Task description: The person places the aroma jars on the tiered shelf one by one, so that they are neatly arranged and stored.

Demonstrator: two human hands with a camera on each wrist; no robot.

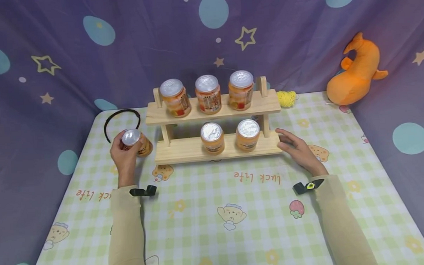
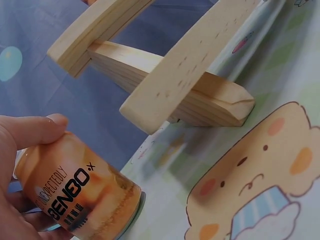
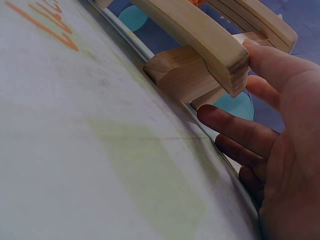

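Note:
My left hand (image 1: 124,153) grips an orange can (image 1: 144,145) with a silver lid, left of a two-tier wooden shelf (image 1: 184,151). In the left wrist view, the fingers of that hand wrap the can (image 2: 82,185), and its label reads BENBO. The can stands tilted in that view, close to the tablecloth. At the shelf's right end, my right hand (image 1: 298,149) has its fingers loosely extended. In the right wrist view a fingertip (image 3: 252,50) touches the end of a shelf board (image 3: 232,65); the other fingers hold nothing.
Three similar cans (image 1: 208,95) stand on the upper board and two more cans (image 1: 247,137) on the lower board. Behind the left hand lies a black headband (image 1: 108,122). Yellow yarn (image 1: 287,99) and an orange plush toy (image 1: 357,78) sit at the back right, before a purple curtain (image 1: 142,45).

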